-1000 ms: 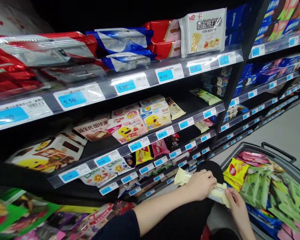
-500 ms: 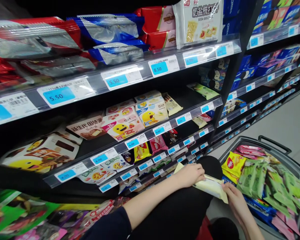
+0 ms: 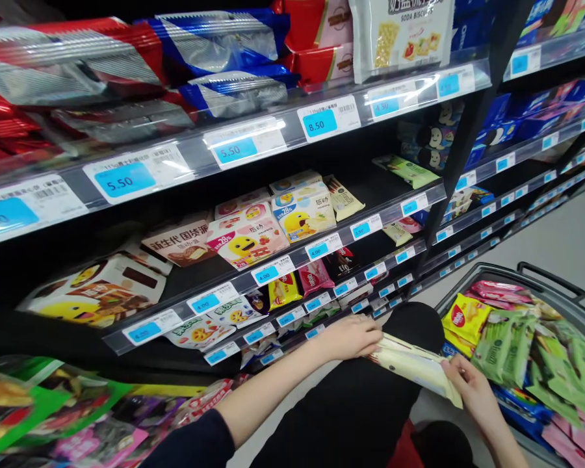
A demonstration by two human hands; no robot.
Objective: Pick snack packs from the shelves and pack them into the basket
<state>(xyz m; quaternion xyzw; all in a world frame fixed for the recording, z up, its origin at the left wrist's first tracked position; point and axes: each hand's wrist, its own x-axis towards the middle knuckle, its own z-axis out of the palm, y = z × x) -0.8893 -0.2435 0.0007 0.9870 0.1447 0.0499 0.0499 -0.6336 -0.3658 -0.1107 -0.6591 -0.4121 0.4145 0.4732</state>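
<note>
Filling the whole wall, big dark shelves (image 3: 292, 257) are showing rows of snack packs and blue price tags. Down by the floor a grey basket (image 3: 556, 286) is sitting full of green, yellow and pink packs. A person is crouching beside it, holding a pale yellow pack (image 3: 414, 365) across the black knee. The left hand (image 3: 353, 337) is pinching one end with curled fingers. The right hand (image 3: 468, 383) is gripping the other end, near the basket.
</note>
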